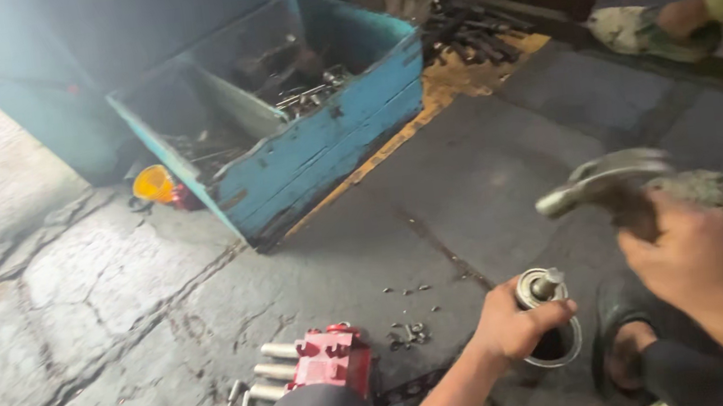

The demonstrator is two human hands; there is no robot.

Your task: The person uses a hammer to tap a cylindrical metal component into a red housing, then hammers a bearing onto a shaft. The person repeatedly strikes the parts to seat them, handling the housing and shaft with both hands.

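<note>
1. The left hand (512,326) is wrapped around a short metal cylinder (545,318) that stands upright on the dark stone floor (118,294), fingers curled tight round its side.
2. The cylinder's long axis runs roughly vertical, tilted slightly; its open ring base rests on the floor and a small stud at the top points up and a little to the right.
3. The right hand (690,261) is closed in a fist around the handle of a hammer (604,184), held above and to the right of the cylinder, apart from it.
4. The hammer head is blurred; its long axis lies nearly level, its narrow end pointing left.
5. A red metal block (332,360) with pale tubes sticking out to the left lies on the floor left of the left forearm.
6. Small bits of hardware (408,334) are scattered between the block and the cylinder.
7. A worn blue wooden box (326,134) full of dark metal parts sits further back, with an orange cup (152,183) at its left corner.
</note>
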